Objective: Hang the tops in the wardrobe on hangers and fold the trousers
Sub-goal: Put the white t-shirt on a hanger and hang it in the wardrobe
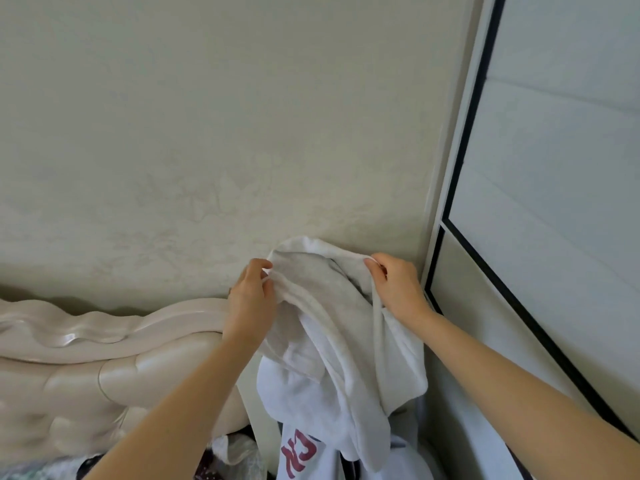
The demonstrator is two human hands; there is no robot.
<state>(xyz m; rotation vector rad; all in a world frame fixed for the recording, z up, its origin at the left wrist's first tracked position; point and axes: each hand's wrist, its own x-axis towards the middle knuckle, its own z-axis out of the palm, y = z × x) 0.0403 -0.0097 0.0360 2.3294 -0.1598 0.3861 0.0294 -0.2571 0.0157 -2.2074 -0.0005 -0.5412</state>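
Nearest, two bare forearms reach up; the left hand (pixel 252 296) and right hand (pixel 394 284) each pinch the upper edge of a white fleecy hooded top with red lettering (pixel 332 341), held up before the cream tufted headboard (pixel 86 358), pale wall (pixel 207 133) and white black-trimmed wardrobe door (pixel 554 168).

Cream tufted headboard (pixel 86 375); crumpled clothes (pixel 225 453) heaped just below it

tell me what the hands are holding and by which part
A white top with red lettering, held up by both hands. The left hand pinches its raised edge on one side, the right hand the other; the rest hangs down.
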